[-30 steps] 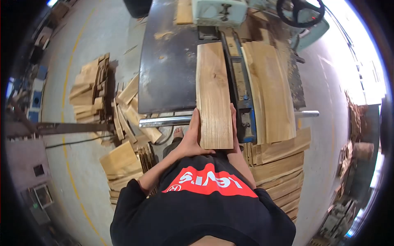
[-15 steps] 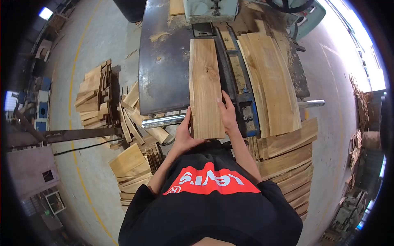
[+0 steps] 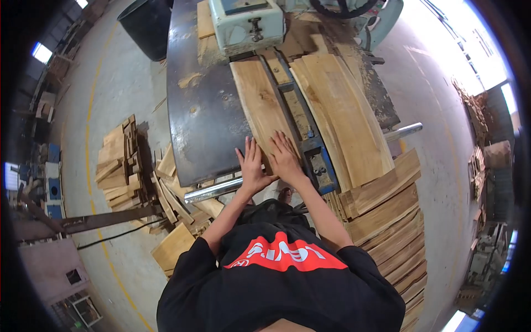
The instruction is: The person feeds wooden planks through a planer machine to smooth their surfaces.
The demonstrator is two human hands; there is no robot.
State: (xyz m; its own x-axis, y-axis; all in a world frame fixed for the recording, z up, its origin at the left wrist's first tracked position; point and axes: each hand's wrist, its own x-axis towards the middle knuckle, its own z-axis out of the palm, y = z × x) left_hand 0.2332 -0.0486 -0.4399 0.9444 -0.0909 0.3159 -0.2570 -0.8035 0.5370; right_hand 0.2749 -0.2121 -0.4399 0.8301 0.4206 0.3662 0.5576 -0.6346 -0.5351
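Observation:
A wooden board point(image 3: 258, 95) with one wavy edge lies flat on the dark metal machine table point(image 3: 202, 119), its far end at the pale green machine head point(image 3: 249, 30). My right hand point(image 3: 285, 159) rests flat on the board's near part, fingers stretched forward. At the left corner of the near end is my left hand point(image 3: 254, 167), fingers apart and thumb reaching toward the right hand. Along the board's right side runs a dark metal guide point(image 3: 284, 102).
Wide boards point(image 3: 345, 122) lie stacked right of the guide. A steel roller point(image 3: 213, 190) spans the table's front edge. More planks point(image 3: 390, 232) are piled at my right, and offcuts point(image 3: 119, 163) on the floor at left. A black bin point(image 3: 145, 30) stands beyond the table.
The board has moved forward up to the machine head. My hands have shifted from gripping its two sides to lying open at its near end. The view has shifted slightly.

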